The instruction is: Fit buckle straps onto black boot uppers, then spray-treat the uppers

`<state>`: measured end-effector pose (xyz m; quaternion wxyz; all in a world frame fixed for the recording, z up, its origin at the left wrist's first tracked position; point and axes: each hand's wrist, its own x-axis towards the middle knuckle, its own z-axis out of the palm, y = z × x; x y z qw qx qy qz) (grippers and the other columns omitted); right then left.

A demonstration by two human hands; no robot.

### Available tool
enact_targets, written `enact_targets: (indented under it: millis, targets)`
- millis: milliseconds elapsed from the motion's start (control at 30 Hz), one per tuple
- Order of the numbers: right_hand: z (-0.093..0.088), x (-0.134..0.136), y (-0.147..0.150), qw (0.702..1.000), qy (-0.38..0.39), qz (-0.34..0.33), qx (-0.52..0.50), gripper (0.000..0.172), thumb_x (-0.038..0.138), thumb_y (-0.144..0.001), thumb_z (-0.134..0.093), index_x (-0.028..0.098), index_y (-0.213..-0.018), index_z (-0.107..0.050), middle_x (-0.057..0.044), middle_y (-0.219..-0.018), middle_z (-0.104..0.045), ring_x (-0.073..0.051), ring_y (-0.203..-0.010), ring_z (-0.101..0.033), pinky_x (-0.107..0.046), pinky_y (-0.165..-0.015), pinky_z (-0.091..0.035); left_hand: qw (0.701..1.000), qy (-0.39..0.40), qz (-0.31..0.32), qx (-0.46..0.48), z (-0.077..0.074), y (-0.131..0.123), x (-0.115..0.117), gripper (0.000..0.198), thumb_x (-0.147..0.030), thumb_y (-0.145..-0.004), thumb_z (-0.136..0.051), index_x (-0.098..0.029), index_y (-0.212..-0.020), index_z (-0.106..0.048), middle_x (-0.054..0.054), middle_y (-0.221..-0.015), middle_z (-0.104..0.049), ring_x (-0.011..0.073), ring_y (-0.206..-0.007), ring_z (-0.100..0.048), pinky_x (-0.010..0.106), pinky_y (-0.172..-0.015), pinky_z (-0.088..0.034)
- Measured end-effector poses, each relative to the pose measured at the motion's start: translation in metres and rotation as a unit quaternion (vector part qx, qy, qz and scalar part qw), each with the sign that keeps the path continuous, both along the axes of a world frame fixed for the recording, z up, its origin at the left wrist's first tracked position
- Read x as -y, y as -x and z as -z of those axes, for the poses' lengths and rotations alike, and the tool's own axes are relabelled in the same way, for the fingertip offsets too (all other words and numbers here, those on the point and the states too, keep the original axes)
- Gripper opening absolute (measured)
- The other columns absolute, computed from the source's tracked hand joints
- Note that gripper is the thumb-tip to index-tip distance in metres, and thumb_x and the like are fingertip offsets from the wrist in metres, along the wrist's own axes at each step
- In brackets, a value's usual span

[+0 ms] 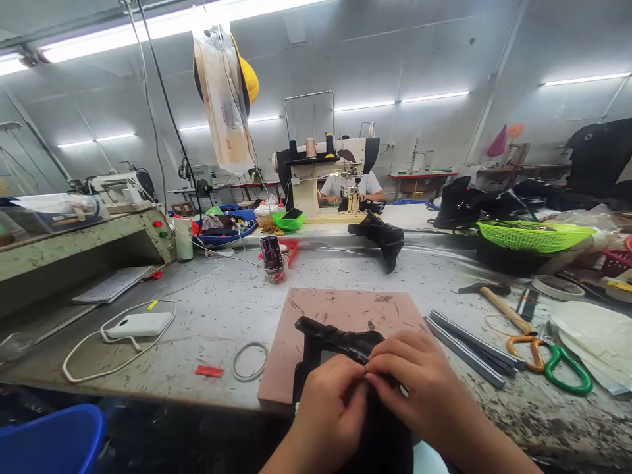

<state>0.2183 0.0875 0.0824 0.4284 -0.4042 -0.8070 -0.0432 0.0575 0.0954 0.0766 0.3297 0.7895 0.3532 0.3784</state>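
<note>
A black leather piece [336, 345] lies partly on a pinkish-brown cutting board [345, 313] at the near edge of the worktable and hangs down toward me. My left hand [328, 408] and my right hand [415, 385] meet over its near end, fingers curled and pinching the leather between fingertips. The lower part of the piece is hidden behind my hands.
Scissors with orange and green handles [553, 359], a hammer [496, 299] and dark strips [467, 342] lie to the right. A white power bank with cable [138, 324] sits left, a phone in a cup [272, 257] behind. A person sews at a far machine [340, 174]. A green basket [536, 235] stands at right.
</note>
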Motion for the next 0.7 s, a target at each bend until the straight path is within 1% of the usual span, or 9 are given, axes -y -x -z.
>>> enact_targets:
  millis: [167,233,267,333,400,467,500,600,700]
  targets:
    - [0.0,0.006,0.01,0.995,-0.085,0.043,0.019,0.017,0.007,-0.075,-0.049,0.019,-0.066,-0.057,-0.001,-0.062,-0.062,-0.016,-0.061,-0.054,-0.032,-0.063,-0.039,1.0,0.015,0.001,0.012,0.005,0.0,0.001,0.019,-0.019,-0.084,-0.045,-0.017,-0.073,-0.06,0.003,-0.072,-0.059,0.0126,-0.066,-0.052,0.023,-0.062,-0.039]
    - [0.006,0.005,0.009,0.997,-0.056,0.026,-0.055,0.016,0.008,-0.072,-0.05,0.021,-0.066,-0.057,0.001,-0.063,-0.062,-0.015,-0.061,-0.055,-0.03,-0.062,-0.042,0.998,0.044,0.01,0.05,0.007,0.0,0.0,0.017,-0.021,-0.083,-0.048,-0.016,-0.074,-0.061,0.003,-0.072,-0.059,0.0127,-0.066,-0.052,0.023,-0.063,-0.04]
    - [0.009,0.005,0.007,0.993,-0.012,0.014,-0.117,0.015,0.009,-0.071,-0.051,0.022,-0.066,-0.056,0.001,-0.065,-0.063,-0.015,-0.063,-0.057,-0.029,-0.062,-0.043,0.995,0.066,0.014,0.072,0.008,0.0,-0.001,0.016,-0.022,-0.082,-0.049,-0.016,-0.073,-0.061,0.003,-0.072,-0.06,0.0129,-0.067,-0.053,0.023,-0.064,-0.041]
    - [0.016,0.004,-0.001,0.952,0.113,-0.009,-0.283,0.012,0.015,-0.073,-0.05,0.023,-0.064,-0.055,-0.001,-0.074,-0.065,-0.017,-0.07,-0.06,-0.029,-0.063,-0.047,0.982,0.14,0.011,0.125,0.011,0.001,-0.004,0.016,-0.027,-0.08,-0.053,-0.016,-0.072,-0.061,0.003,-0.072,-0.06,0.0136,-0.069,-0.055,0.024,-0.065,-0.042]
    - [0.02,0.006,-0.014,0.865,0.221,-0.047,-0.448,0.013,0.024,-0.076,-0.047,0.024,-0.064,-0.051,-0.002,-0.075,-0.065,-0.02,-0.072,-0.061,-0.034,-0.067,-0.051,0.947,0.25,-0.019,0.201,0.014,0.002,-0.008,0.017,-0.032,-0.076,-0.057,-0.015,-0.072,-0.058,0.003,-0.069,-0.061,0.0144,-0.067,-0.057,0.023,-0.061,-0.044]
    - [0.021,0.009,-0.031,0.783,0.264,-0.096,-0.555,0.018,0.034,-0.077,-0.05,0.025,-0.062,-0.047,0.001,-0.056,-0.059,-0.018,-0.055,-0.057,-0.038,-0.065,-0.052,0.893,0.337,-0.068,0.29,0.015,0.003,-0.012,0.019,-0.034,-0.07,-0.061,-0.016,-0.072,-0.054,0.001,-0.065,-0.06,0.014,-0.062,-0.059,0.021,-0.054,-0.043]
    - [0.021,0.012,-0.04,0.758,0.275,-0.112,-0.581,0.021,0.039,-0.075,-0.054,0.025,-0.06,-0.047,0.003,-0.046,-0.051,-0.016,-0.045,-0.051,-0.037,-0.059,-0.052,0.869,0.358,-0.092,0.329,0.015,0.004,-0.014,0.02,-0.033,-0.068,-0.062,-0.016,-0.072,-0.052,0.001,-0.064,-0.06,0.0133,-0.06,-0.059,0.02,-0.051,-0.043]
    - [0.03,0.027,-0.072,0.737,0.362,-0.077,-0.565,0.03,0.049,-0.065,-0.064,0.025,-0.055,-0.05,0.003,-0.04,-0.039,-0.013,-0.037,-0.038,-0.029,-0.043,-0.044,0.828,0.372,-0.136,0.397,0.014,0.011,-0.021,0.022,-0.032,-0.064,-0.062,-0.017,-0.07,-0.047,0.001,-0.066,-0.063,0.0114,-0.057,-0.058,0.018,-0.049,-0.043]
    - [0.055,0.049,-0.106,0.751,0.511,-0.007,-0.417,0.032,0.055,-0.063,-0.063,0.025,-0.055,-0.059,-0.002,-0.046,-0.047,-0.016,-0.042,-0.043,-0.029,-0.04,-0.041,0.809,0.359,-0.164,0.436,0.013,0.027,-0.031,0.026,-0.028,-0.058,-0.065,-0.018,-0.071,-0.046,-0.001,-0.063,-0.061,0.0114,-0.054,-0.057,0.018,-0.046,-0.044]
